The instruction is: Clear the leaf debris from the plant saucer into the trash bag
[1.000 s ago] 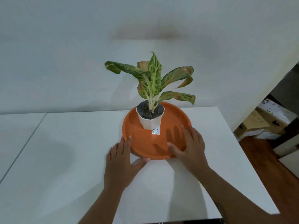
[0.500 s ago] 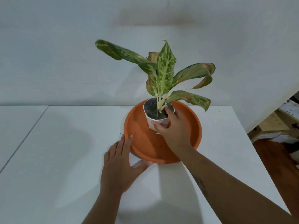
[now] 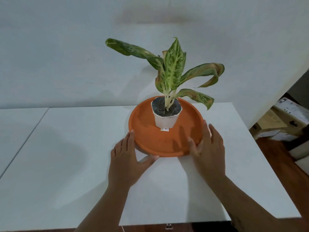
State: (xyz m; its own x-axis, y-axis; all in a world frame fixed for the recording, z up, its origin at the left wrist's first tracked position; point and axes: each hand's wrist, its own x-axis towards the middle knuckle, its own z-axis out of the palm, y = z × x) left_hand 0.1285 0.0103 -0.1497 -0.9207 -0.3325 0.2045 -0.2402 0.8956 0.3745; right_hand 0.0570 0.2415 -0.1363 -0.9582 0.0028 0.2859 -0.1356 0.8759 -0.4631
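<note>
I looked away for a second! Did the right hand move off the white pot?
Yes. The right hand left the white pot and came back toward the person, down to the near right rim of the orange saucer.

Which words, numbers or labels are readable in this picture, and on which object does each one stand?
No text here can be read.
White tag at the foot of the white pot, on the orange saucer: tiny dark marks, too small to read.
Cardboard boxes on the floor at the right: printed labels, too blurred to read.
</note>
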